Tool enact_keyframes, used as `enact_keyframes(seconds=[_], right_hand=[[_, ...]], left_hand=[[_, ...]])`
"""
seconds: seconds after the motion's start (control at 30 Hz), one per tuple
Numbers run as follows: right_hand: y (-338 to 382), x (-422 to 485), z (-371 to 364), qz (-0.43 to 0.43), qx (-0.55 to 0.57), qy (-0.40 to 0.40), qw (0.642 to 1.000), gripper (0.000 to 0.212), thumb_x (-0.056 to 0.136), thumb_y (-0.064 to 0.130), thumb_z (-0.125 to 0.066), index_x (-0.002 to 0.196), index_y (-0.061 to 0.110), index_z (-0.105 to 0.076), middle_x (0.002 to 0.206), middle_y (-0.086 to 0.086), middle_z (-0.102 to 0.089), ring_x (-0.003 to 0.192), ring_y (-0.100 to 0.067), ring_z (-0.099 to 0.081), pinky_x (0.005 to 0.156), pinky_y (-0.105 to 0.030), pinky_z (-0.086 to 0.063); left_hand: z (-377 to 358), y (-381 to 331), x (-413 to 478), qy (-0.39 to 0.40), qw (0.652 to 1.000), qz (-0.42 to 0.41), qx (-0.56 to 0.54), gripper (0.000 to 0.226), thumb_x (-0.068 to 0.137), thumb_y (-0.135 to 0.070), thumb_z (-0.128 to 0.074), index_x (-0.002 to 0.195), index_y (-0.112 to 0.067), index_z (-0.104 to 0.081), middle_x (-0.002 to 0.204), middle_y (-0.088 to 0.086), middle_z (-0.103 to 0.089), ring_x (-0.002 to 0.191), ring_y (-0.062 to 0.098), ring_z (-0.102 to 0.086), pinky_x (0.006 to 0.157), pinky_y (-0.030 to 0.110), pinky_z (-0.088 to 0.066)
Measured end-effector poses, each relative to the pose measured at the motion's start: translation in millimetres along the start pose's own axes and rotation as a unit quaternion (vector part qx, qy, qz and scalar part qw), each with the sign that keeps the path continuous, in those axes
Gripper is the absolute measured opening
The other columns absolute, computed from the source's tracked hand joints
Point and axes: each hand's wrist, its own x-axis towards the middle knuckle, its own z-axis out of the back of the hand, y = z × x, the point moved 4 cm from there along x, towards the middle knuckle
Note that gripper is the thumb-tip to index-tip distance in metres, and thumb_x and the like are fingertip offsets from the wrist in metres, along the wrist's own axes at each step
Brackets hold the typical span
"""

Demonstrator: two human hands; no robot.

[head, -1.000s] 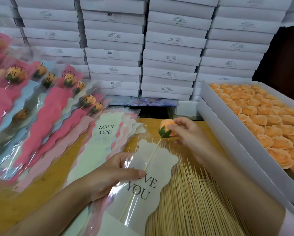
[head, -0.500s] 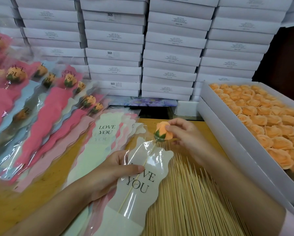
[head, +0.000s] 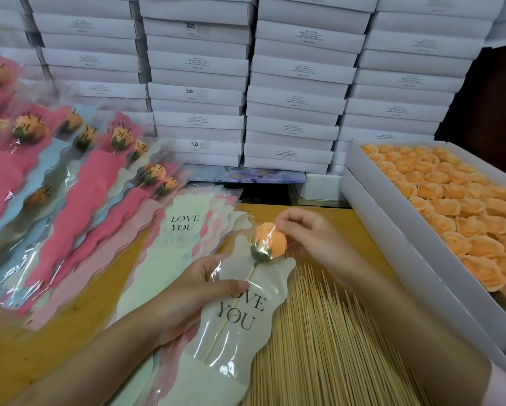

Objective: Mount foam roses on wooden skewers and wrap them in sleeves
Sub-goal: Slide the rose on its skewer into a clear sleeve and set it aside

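2 hands: left hand, right hand. 1 rose in 1 sleeve. Approx 10 wrapped roses. 1 rose tray. Skewers: too many to count.

The left hand covered one printed letter on the cream plastic sleeve; the thin wooden skewer ended hidden inside. Far stacked white boxes bore unreadably small labels.

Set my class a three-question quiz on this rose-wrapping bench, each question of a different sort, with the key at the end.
1. True or false: the skewer carrying the rose lies inside the cream sleeve.
2. The loose roses in the white box are: A pink, B orange, C blue.
3. Which hand's thumb lies over the sleeve's printed words?
Key: 1 true; 2 B; 3 the left hand.
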Motion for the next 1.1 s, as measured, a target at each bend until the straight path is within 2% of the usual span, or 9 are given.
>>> enact_keyframes(seconds=[0.17, 0.33, 0.43, 0.53, 0.63, 0.73, 0.8, 1.0, 1.1], right_hand=[[4.2, -1.7, -4.0, 0.011, 0.012, 0.023, 1.0, 0.028, 0.097, 0.042, -0.05, 0.086, 0.023, -0.068, 0.079, 0.009, -0.07, 0.071, -0.005, -0.067, 0.067, -0.019, -0.054], [11.0, -4.5, -10.0, 0.042, -0.034, 0.061, 0.997, 0.041, 0.075, 0.057, -0.061, 0.09, 0.02, -0.065, 0.084, 0.008, -0.072, 0.077, -0.007, -0.067, 0.074, -0.023, -0.054], [11.2, -5.2, -11.0, 0.05, -0.059, 0.069, 0.995, 0.034, 0.076, 0.048, -0.071, 0.089, 0.018, -0.064, 0.083, 0.007, -0.07, 0.077, -0.011, -0.067, 0.076, -0.028, -0.054], [8.9, -5.5, -11.3, 0.056, -0.071, 0.061, 0.994, 0.017, 0.085, 0.032, -0.072, 0.087, 0.018, -0.062, 0.075, 0.021, -0.066, 0.064, 0.0, -0.059, 0.061, -0.014, -0.046], [8.9, -5.0, -8.7, 0.058, -0.067, 0.03, 0.996, 0.013, 0.086, 0.028, -0.072, 0.082, 0.024, -0.06, 0.075, 0.022, -0.066, 0.061, 0.0, -0.058, 0.058, -0.013, -0.043], [9.3, -3.2, -3.3, 0.053, -0.05, 0.0, 0.997, 0.013, 0.085, 0.025, -0.073, 0.081, 0.023, -0.06, 0.086, 0.012, -0.067, 0.069, -0.006, -0.064, 0.067, -0.024, -0.049], [8.9, -2.6, -1.0, 0.049, -0.038, -0.003, 0.998, 0.012, 0.085, 0.024, -0.072, 0.084, 0.019, -0.061, 0.088, 0.007, -0.068, 0.072, -0.008, -0.064, 0.068, -0.024, -0.05], [8.1, -3.4, -0.9, 0.035, -0.011, 0.017, 0.999, 0.014, 0.089, 0.02, -0.068, 0.09, 0.009, -0.06, 0.08, 0.005, -0.073, 0.074, -0.005, -0.067, 0.073, -0.021, -0.052], [9.7, -5.3, -1.9, 0.033, 0.002, 0.034, 0.999, 0.01, 0.092, 0.018, -0.064, 0.088, 0.011, -0.059, 0.081, -0.002, -0.075, 0.074, -0.007, -0.069, 0.07, -0.015, -0.051]], left_hand=[[1.0, 0.8, 0.7, -0.009, 1.0, 0.0, 0.0, 0.029, 0.077, -0.008, -0.072, 0.106, -0.009, -0.072, 0.106, 0.025, -0.07, 0.09, 0.035, -0.072, 0.073, 0.035, -0.058], [1.7, 2.5, 3.3, 0.011, 1.0, -0.004, 0.005, 0.042, 0.073, -0.017, -0.078, 0.112, -0.006, -0.068, 0.108, 0.026, -0.069, 0.093, 0.036, -0.069, 0.079, 0.039, -0.056], [4.1, 4.2, 4.4, 0.019, 1.0, -0.005, 0.007, 0.039, 0.074, -0.016, -0.076, 0.11, -0.006, -0.068, 0.107, 0.025, -0.069, 0.093, 0.036, -0.068, 0.079, 0.039, -0.055], [4.9, 5.0, 5.6, 0.036, 0.999, -0.008, -0.004, 0.037, 0.078, -0.018, -0.075, 0.112, -0.006, -0.068, 0.107, 0.023, -0.069, 0.094, 0.034, -0.069, 0.08, 0.038, -0.056], [6.4, 6.5, 8.1, 0.017, 1.0, -0.02, -0.007, 0.05, 0.078, -0.036, -0.075, 0.118, -0.006, -0.066, 0.113, 0.019, -0.067, 0.1, 0.031, -0.064, 0.085, 0.036, -0.051], [21.1, 13.9, 13.1, -0.095, 0.995, -0.004, 0.002, 0.064, 0.067, -0.049, -0.077, 0.122, -0.019, -0.066, 0.116, -0.007, -0.071, 0.102, 0.007, -0.065, 0.084, 0.023, -0.044], [23.5, 15.4, 14.3, -0.098, 0.995, -0.004, 0.005, 0.073, 0.064, -0.052, -0.078, 0.128, -0.021, -0.061, 0.125, -0.014, -0.066, 0.107, -0.005, -0.062, 0.094, 0.021, -0.038], [25.6, 14.4, 14.6, -0.1, 0.995, -0.021, -0.004, 0.083, 0.057, -0.057, -0.085, 0.125, -0.015, -0.065, 0.128, -0.005, -0.065, 0.128, 0.015, -0.053, 0.113, 0.039, -0.025], [25.2, 12.5, 14.2, -0.094, 0.994, -0.019, 0.045, 0.07, 0.057, -0.064, -0.081, 0.114, -0.026, -0.073, 0.121, -0.007, -0.069, 0.119, 0.014, -0.061, 0.106, 0.036, -0.044]])
